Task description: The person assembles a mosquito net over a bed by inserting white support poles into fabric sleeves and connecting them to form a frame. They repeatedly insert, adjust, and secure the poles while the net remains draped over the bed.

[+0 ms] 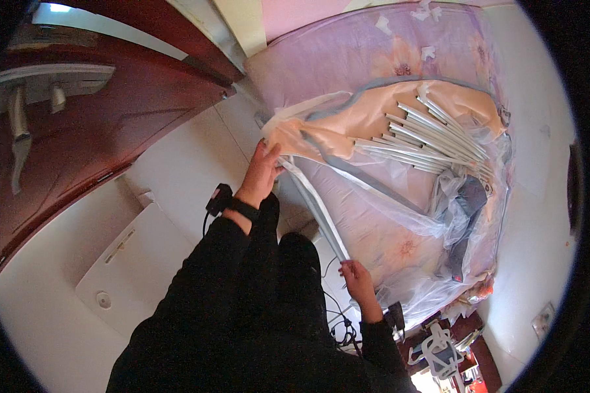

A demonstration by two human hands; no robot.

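My left hand is closed at the near left corner of the orange sheet, where a grey-and-white fabric band meets it. The band stretches slantwise down to my right hand, which pinches its lower end. Between the hands it hangs taut along the bed's near edge. Sheer white netting is joined to the orange sheet and spreads across the bed. Several white tubes lie fanned out on the sheet. My left palm and the ends of its fingers are partly hidden.
The bed has a purple flowered cover with white scraps on it. A dark grey item lies under clear film at right. Black cables hang beside my right arm. A dark red door is at left, and a white panel on the floor.
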